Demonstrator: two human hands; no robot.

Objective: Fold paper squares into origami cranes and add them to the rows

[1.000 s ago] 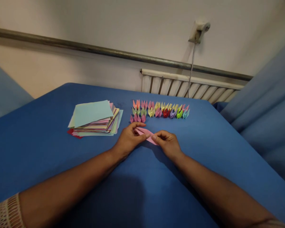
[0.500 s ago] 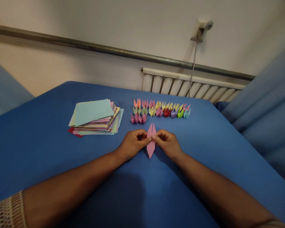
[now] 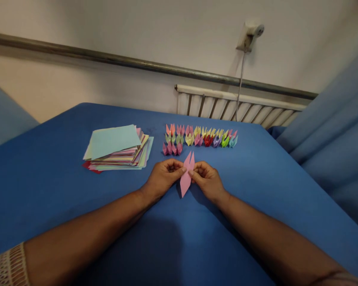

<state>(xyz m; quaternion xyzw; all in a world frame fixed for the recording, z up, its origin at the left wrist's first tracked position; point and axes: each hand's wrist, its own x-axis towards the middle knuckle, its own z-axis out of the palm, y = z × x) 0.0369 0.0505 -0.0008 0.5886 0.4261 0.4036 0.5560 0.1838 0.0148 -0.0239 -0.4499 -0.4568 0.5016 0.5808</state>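
Note:
A pink folded origami paper (image 3: 185, 183) is held above the blue tabletop, a long diamond with two narrow points at its far end and one point toward me. My left hand (image 3: 164, 177) pinches its left edge, thumb on top and fingers curled behind. On the opposite edge, my right hand (image 3: 208, 179) grips it the same way. Just beyond my hands stand rows of small folded paper cranes (image 3: 198, 140) in pink, yellow, green, red, purple and blue. The fingertips behind the paper are hidden.
To the left lies a messy stack of coloured paper sheets (image 3: 116, 142), pale blue on top. The blue-covered table (image 3: 226, 238) meets a wall with a metal rail (image 3: 137, 63), a radiator (image 3: 214, 104) and a plugged-in socket (image 3: 247, 39). A blue curtain (image 3: 340, 115) hangs at right.
The pink paper has tilted, its near point swinging slightly left. My thumbs have moved apart, showing more of its middle. Both hands still hold it, and the whole view has shifted a little.

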